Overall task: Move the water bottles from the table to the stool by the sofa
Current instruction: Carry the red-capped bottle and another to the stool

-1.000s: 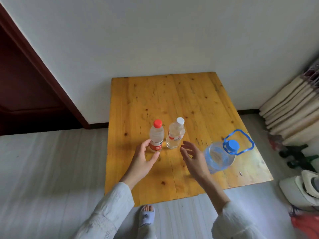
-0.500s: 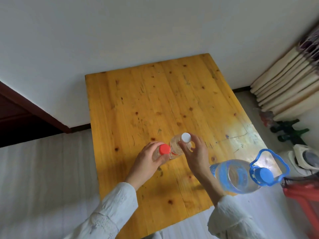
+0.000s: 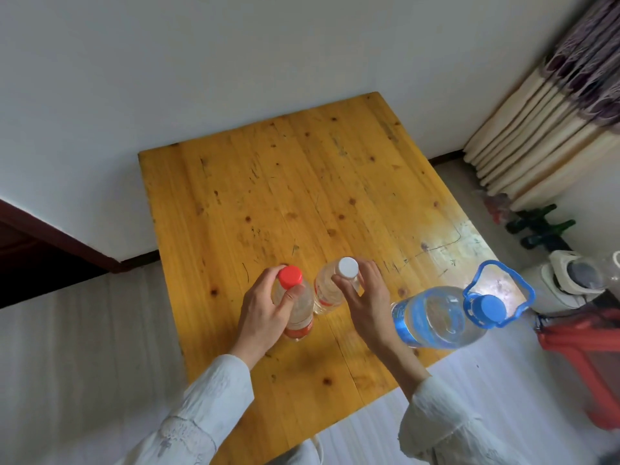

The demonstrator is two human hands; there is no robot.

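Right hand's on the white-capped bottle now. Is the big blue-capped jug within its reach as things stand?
Probably yes, but not freely: the right hand is shut on the white-capped bottle. The blue-capped jug stands just beside that wrist on the table, nothing between them. The hand would need to release first.

Red cap (image 3: 290, 276), white cap (image 3: 348, 266), blue jug cap (image 3: 490, 307); yellow knotty table (image 3: 285, 182).

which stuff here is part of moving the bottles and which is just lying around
Part of the job:
- red-capped bottle, gripped by the left hand
- white-capped bottle, gripped by the right hand
- large blue-capped jug
- wooden table they stand on

Just lying about:
- rolled mats by the wall
- dark green bottles on the floor
- red plastic item
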